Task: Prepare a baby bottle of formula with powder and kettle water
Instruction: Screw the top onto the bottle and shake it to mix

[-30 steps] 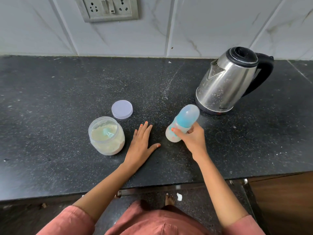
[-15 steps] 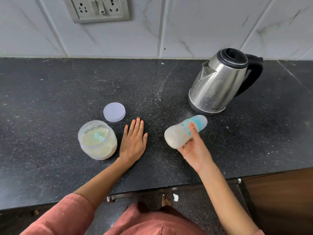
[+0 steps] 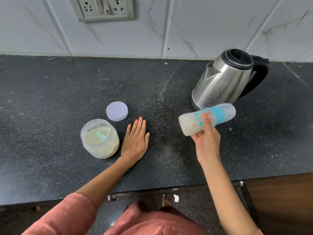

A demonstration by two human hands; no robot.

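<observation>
Speckled black counter (image 3: 50, 99), white tiled wall behind. The baby bottle (image 3: 189, 123) is held tipped on its side above the counter, just in front of the kettle (image 3: 225, 82) at the back right. It's gripped round the lower half by the right hand (image 3: 205, 141), cap on, pale milky stuff inside. The left hand (image 3: 135, 141) is laid flat toward the front edge, fingers straight, just beside the open powder jar (image 3: 100, 146), with a teal scoop (image 3: 100, 135) stuck in it. The lid (image 3: 117, 111) is set down behind the jar.

The left hand (image 3: 135, 141) lies flat, palm down on the countertop (image 3: 50, 116), with its fingers straight and close together. The right hand (image 3: 205, 139) is raised with the palm turned upward. Its fingers curl round the baby bottle (image 3: 189, 123), holding it tipped onto its side.
</observation>
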